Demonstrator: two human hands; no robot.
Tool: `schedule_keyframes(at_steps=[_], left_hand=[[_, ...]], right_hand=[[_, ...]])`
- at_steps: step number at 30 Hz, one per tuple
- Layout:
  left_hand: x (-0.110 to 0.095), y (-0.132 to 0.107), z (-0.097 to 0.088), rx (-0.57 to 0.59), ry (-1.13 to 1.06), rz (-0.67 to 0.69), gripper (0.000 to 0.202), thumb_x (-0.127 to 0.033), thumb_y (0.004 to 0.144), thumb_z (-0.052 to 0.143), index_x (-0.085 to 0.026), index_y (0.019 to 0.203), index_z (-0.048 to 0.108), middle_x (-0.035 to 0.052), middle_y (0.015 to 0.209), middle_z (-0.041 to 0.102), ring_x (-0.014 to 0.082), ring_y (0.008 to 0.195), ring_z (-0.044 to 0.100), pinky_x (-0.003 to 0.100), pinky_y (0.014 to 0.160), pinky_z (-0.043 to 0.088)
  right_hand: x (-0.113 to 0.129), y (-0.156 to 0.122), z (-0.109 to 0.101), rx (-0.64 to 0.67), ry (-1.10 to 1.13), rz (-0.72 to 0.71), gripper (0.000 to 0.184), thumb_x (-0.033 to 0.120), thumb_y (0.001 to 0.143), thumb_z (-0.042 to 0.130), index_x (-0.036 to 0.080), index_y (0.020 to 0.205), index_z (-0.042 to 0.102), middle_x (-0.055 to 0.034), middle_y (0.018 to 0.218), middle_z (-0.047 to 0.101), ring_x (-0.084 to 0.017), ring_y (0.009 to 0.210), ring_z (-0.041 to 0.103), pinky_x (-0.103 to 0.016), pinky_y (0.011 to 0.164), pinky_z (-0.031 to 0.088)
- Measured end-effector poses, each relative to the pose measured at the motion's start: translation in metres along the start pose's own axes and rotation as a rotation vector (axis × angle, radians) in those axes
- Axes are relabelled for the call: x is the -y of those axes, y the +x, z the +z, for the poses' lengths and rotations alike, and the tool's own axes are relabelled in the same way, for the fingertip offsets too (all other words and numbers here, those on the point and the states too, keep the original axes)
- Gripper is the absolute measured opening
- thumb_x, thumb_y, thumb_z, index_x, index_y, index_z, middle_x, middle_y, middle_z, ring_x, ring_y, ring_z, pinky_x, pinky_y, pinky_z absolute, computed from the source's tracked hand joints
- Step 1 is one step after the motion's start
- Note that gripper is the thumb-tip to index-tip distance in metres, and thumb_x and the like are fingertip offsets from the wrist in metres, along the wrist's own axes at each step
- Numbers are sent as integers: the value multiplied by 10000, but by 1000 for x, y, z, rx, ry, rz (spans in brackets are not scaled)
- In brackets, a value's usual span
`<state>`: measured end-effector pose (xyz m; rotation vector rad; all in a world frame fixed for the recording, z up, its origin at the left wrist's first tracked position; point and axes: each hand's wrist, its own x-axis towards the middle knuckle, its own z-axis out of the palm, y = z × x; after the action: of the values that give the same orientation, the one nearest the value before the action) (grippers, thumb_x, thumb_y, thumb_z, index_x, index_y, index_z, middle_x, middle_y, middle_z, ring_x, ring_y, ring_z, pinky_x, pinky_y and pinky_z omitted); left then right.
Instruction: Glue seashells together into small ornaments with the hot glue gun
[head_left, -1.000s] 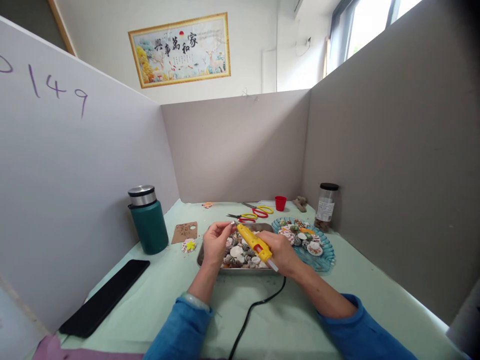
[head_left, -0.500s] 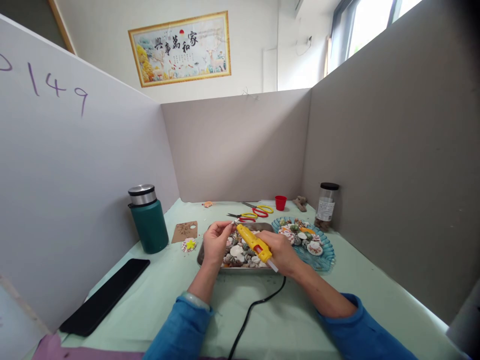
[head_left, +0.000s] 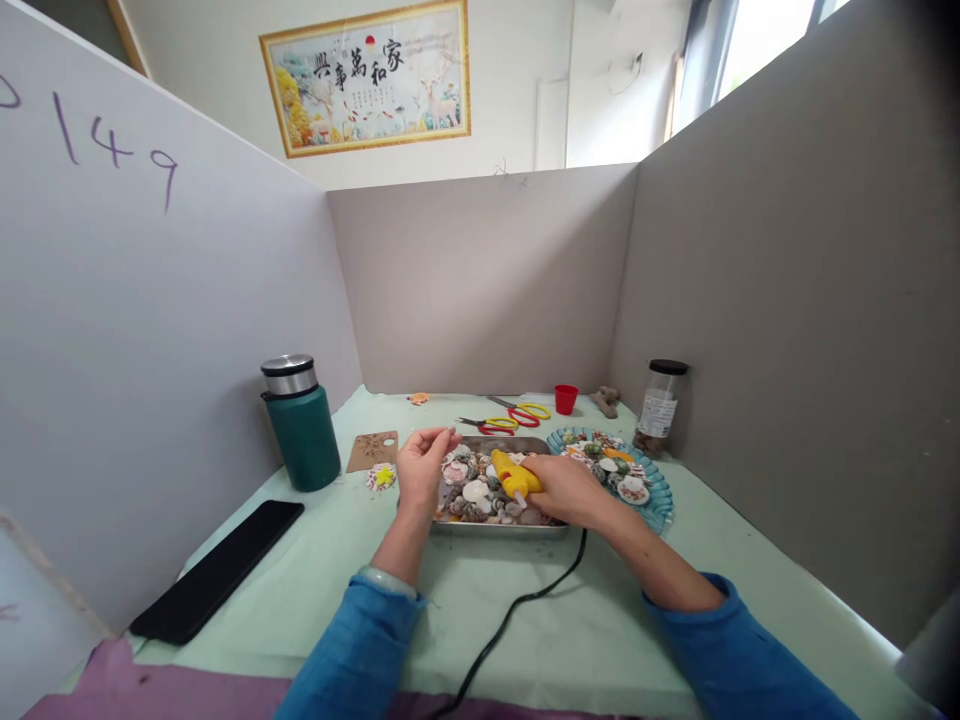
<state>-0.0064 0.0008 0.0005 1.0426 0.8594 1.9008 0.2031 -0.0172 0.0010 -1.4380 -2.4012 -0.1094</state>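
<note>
My right hand is wrapped round a yellow glue gun, held over a metal tray full of seashells. The gun's black cord runs down toward the front of the table. At the tray's left edge, my left hand is raised with thumb and fingertips pinched together. Whatever lies between those fingertips is too small to make out. Just left of that hand is a round shell-patterned piece with a yellow star, beside a brown card.
A blue scalloped plate with shells stands right of the tray. Behind it are a red cup and a clear jar. Scissors lie at the back. A green bottle and black phone-like slab are left. Partitions enclose three sides.
The glue gun has moved away from my left fingertips, drawn right and tilted over the tray. My left hand has shifted slightly left and up. The camera view has tipped a little downward.
</note>
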Motion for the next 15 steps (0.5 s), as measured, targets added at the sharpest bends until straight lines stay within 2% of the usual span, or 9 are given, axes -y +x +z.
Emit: schedule_keyframes(at_steps=[6, 10, 12, 13, 15], left_hand=[[-6, 8, -9, -83, -65, 9, 292, -293, 587, 770, -104, 749, 618, 80, 732, 701, 171, 689, 682, 348, 786, 529], [-7, 10, -12, -83, -77, 17, 283, -282, 602, 762, -101, 766, 619, 78, 748, 699, 163, 693, 680, 354, 801, 525], [-8, 11, -13, -92, -87, 21, 281, -278, 603, 762, -102, 766, 616, 70, 737, 695, 163, 694, 680, 354, 802, 524], [-8, 11, -13, -97, -93, 22, 280, -276, 601, 764, -103, 763, 614, 69, 736, 694, 162, 696, 680, 354, 803, 523], [-8, 12, -14, -108, -107, 22, 278, -271, 599, 764, -105, 761, 611, 72, 746, 695, 161, 699, 679, 353, 802, 524]], right_hand=[[7, 7, 0, 179, -80, -46, 226, 360, 684, 652, 203, 846, 653, -101, 834, 685, -252, 747, 633, -265, 544, 335], [2, 11, -20, 264, 3, -70, 268, 428, 624, 703, 229, 800, 674, -57, 693, 665, -222, 624, 612, -257, 498, 326], [3, 18, -33, 235, 35, -62, 323, 451, 614, 713, 234, 852, 689, -49, 694, 667, -205, 613, 604, -248, 486, 322], [6, 24, -38, 220, 43, -63, 320, 436, 653, 691, 236, 902, 691, -53, 730, 679, -203, 633, 608, -248, 490, 324], [16, 42, -42, 168, 9, -80, 214, 378, 742, 618, 241, 884, 702, -54, 780, 695, -210, 710, 616, -249, 510, 328]])
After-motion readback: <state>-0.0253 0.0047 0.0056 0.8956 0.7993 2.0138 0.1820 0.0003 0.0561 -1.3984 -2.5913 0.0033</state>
